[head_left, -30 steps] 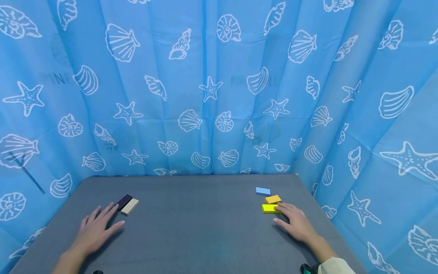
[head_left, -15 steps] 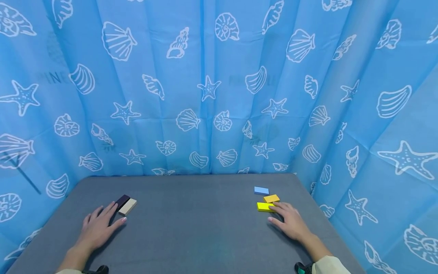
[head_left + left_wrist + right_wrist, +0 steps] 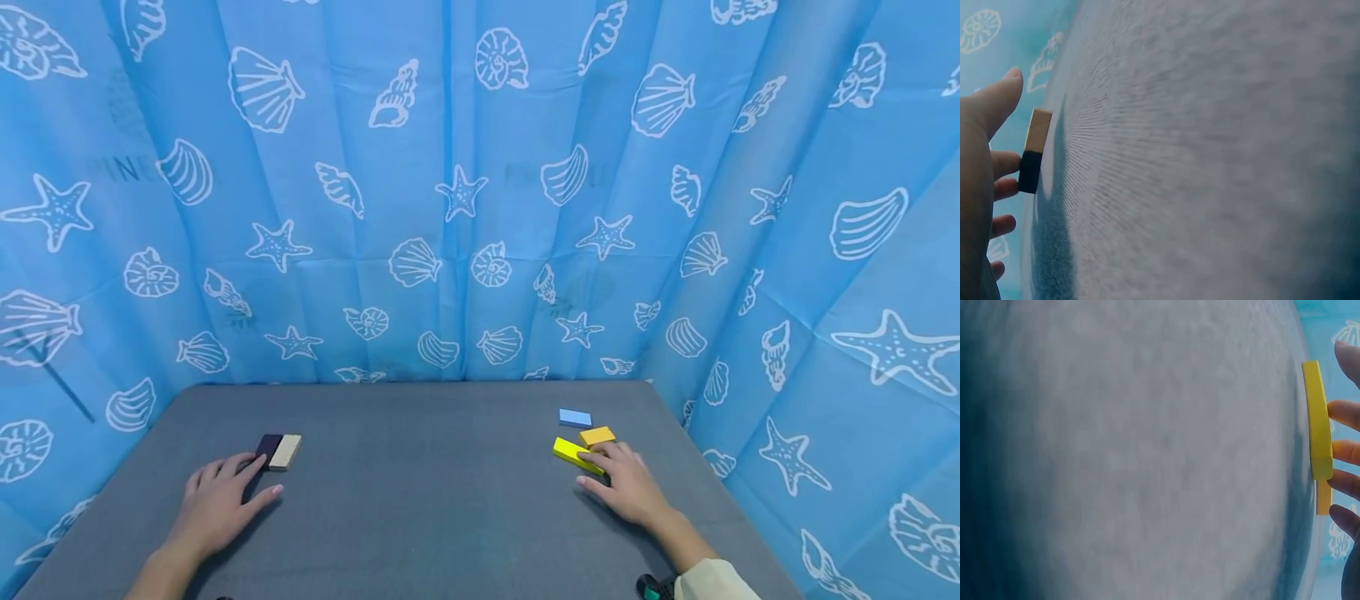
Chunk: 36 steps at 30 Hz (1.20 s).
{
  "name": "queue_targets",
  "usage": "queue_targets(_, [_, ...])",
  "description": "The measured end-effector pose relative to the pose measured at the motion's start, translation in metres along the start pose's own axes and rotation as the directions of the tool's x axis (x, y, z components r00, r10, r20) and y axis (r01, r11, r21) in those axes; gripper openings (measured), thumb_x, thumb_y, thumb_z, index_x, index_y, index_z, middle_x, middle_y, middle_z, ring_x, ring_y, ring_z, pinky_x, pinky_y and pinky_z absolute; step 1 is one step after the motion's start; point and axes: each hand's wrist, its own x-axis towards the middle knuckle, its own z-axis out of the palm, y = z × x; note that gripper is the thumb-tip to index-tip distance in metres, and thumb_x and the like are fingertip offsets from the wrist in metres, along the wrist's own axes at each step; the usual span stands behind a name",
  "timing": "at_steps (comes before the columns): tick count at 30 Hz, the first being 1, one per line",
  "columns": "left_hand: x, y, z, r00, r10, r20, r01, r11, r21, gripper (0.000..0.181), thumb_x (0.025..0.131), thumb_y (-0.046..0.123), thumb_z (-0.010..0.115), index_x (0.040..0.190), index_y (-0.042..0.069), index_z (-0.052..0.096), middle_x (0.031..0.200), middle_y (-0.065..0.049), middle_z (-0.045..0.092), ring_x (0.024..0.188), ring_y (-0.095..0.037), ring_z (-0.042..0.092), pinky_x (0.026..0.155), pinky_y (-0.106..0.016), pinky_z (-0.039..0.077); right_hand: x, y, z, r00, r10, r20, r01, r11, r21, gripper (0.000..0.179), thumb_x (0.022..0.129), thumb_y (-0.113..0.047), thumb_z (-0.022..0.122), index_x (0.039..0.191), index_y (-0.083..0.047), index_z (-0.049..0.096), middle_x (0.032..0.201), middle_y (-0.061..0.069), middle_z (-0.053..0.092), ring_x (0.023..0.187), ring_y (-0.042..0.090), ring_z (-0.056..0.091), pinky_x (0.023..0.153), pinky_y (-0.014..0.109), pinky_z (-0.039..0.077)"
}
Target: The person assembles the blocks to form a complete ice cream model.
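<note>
On the left of the table, a black block (image 3: pixel 269 450) and a beige block (image 3: pixel 285 452) lie side by side, touching. My left hand (image 3: pixel 213 508) has its fingertips on the black block, thumb spread away from it; the left wrist view shows the fingers against the black block's end (image 3: pixel 1030 172). At the right, my right hand (image 3: pixel 632 487) rests its fingertips on a bright yellow block (image 3: pixel 573 454), fingers spread and the thumb apart. The right wrist view shows the same yellow block (image 3: pixel 1317 422) under the fingers. An orange-yellow block (image 3: pixel 597 436) lies just behind it.
A light blue block (image 3: pixel 575 417) lies behind the orange-yellow one. The grey cloth-covered table (image 3: pixel 427 500) ends at a blue curtain (image 3: pixel 465 317) with white shell prints, which also runs along both sides.
The yellow block has turned and shifted left under my right fingers. On the left, the black and beige blocks have turned to point more straight away from me.
</note>
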Motion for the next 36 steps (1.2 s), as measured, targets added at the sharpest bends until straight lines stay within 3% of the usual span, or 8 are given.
queue_targets(12, [-0.009,0.023,0.001,0.999,0.012,0.045,-0.013,1.0,0.025,0.088,0.083,0.073,0.052,0.134,0.001,0.057,0.13,-0.031,0.048,0.115,-0.054,0.04,0.094,-0.074,0.022,0.008,-0.019,0.006,1.0,-0.017,0.02,0.017,1.0,0.013,0.043,0.085,-0.046,0.071,0.118,-0.018,0.072,0.103,-0.004,0.056,0.094,0.017,0.049,0.078,0.041,0.041])
queue_targets(19, [-0.008,0.04,0.003,0.998,0.044,0.046,-0.045,0.999,0.012,0.086,0.082,0.073,0.053,0.132,0.003,0.059,0.128,-0.028,0.051,0.114,-0.051,0.043,0.094,-0.073,0.024,0.011,-0.032,0.009,0.994,-0.065,0.09,0.065,0.998,-0.004,0.051,0.083,-0.044,0.073,0.124,-0.015,0.068,0.104,-0.005,0.057,0.09,0.013,0.047,0.075,0.038,0.039])
queue_targets(29, [-0.002,0.071,0.013,0.996,0.078,0.047,-0.077,0.997,-0.016,0.083,0.082,0.072,0.055,0.133,0.007,0.06,0.13,-0.022,0.052,0.118,-0.045,0.044,0.096,-0.071,0.026,0.015,-0.049,0.014,0.988,-0.126,0.094,0.123,0.992,0.036,0.049,0.085,-0.041,0.073,0.126,-0.015,0.067,0.108,-0.004,0.06,0.096,0.015,0.05,0.081,0.041,0.041])
queue_targets(36, [0.009,0.094,0.025,0.994,0.096,0.044,-0.096,0.995,-0.011,0.084,0.082,0.074,0.054,0.135,0.01,0.058,0.134,-0.018,0.051,0.121,-0.042,0.043,0.099,-0.068,0.026,0.016,-0.06,0.016,0.979,-0.198,0.057,0.195,0.979,0.054,0.043,0.086,-0.038,0.073,0.122,-0.016,0.069,0.104,-0.007,0.06,0.094,0.013,0.049,0.079,0.039,0.043])
